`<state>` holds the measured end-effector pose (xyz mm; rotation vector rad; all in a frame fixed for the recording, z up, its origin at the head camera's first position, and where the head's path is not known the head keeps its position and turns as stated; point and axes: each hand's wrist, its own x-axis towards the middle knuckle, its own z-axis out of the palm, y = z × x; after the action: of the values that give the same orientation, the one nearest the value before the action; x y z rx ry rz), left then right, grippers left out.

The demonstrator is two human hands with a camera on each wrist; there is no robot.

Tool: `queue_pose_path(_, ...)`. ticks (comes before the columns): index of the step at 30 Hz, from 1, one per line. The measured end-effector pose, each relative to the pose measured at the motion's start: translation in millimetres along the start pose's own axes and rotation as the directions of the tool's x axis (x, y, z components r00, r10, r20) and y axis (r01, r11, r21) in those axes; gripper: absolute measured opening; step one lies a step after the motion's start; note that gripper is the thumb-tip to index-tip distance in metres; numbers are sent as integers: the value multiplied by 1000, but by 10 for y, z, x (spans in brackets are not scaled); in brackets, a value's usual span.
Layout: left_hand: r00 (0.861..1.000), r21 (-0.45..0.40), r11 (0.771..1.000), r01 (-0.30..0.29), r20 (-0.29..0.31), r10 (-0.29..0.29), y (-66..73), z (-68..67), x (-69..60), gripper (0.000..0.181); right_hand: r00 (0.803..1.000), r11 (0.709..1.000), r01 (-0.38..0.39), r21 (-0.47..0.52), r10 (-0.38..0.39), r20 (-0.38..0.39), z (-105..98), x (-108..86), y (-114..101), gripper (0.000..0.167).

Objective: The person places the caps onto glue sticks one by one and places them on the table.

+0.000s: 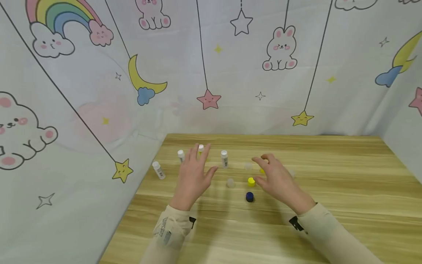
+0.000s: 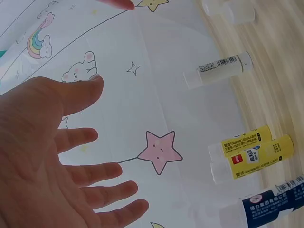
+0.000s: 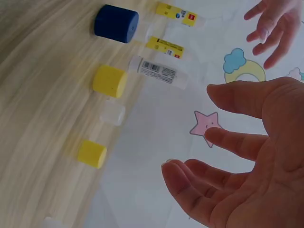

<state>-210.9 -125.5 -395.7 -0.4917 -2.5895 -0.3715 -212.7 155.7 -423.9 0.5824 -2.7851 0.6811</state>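
Observation:
My left hand (image 1: 193, 176) hovers over the table's left half, fingers spread and holding nothing. Uncapped glue sticks stand around it: a white-labelled glue stick (image 1: 224, 160) right of the thumb, another (image 1: 159, 171) at the far left, and others partly behind the fingers. The left wrist view shows a yellow glue stick (image 2: 262, 159) and a navy glue stick (image 2: 274, 204). My right hand (image 1: 280, 179), fingers loosely bent and nothing between them, is above the loose caps. Nearest its thumb is a yellow cap (image 1: 251, 182); another yellow cap (image 3: 92, 154) is partly hidden in the head view.
A navy cap (image 1: 249, 197) lies nearer the front. Translucent caps (image 1: 230, 183) are scattered among the coloured ones. A wooden-patterned table (image 1: 230, 234) carries everything, and a printed curtain (image 1: 244, 73) hangs behind it and along its left side.

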Motion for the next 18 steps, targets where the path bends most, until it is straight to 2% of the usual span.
queue_pose_path(4, 997, -11, 1000, -21, -77, 20, -68, 13, -56, 79, 1000, 1000, 17, -16, -17, 17, 59, -30, -15, 59)
queue_pose_path(7, 994, -33, 999, -12, -109, 8, -118, 15, -94, 80, 999, 999, 35, -26, -35, 12, 93, -45, -32, 57)
queue_pose_path(12, 994, -64, 997, 43, -103, -49, -182, -13, -153, 79, 999, 998, 51, -31, -50, 7, 137, -61, -72, 57)
queue_pose_path(18, 991, -63, 993, 98, -89, -104, -274, -18, -223, 77, 998, 999, 36, -3, -36, 43, 203, -90, -129, 56)
